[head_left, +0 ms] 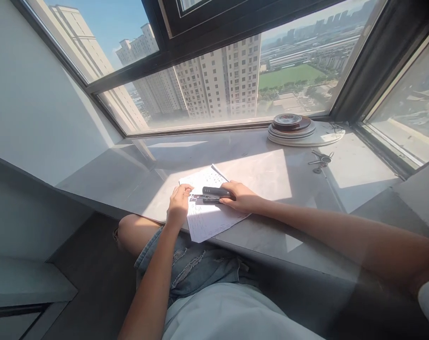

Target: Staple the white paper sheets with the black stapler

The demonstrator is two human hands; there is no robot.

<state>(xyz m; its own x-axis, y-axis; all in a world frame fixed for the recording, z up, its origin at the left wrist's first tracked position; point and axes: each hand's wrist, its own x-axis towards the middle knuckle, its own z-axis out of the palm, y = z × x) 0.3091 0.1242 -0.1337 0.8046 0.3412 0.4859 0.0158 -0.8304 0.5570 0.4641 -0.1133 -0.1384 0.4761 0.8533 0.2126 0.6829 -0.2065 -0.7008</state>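
Note:
A black stapler [214,192] lies over the sheets of paper on the sill, its jaws apart and pointing left. My right hand [241,197] is wrapped round the stapler's rear end. The paper [214,222] carries rows of dark marks and overhangs the sill's front edge a little. At the paper's left edge, my left hand [180,200] is closed, thumb and fingertips pinched together near the stapler's tip. The pinch appears to be on the paper's edge.
A stack of plates [290,130] stands by the window at the back right. In front of it lies a bunch of keys [321,159] on the stone sill [250,167]. The window frame [207,128] bounds the sill behind. My legs are below the front edge.

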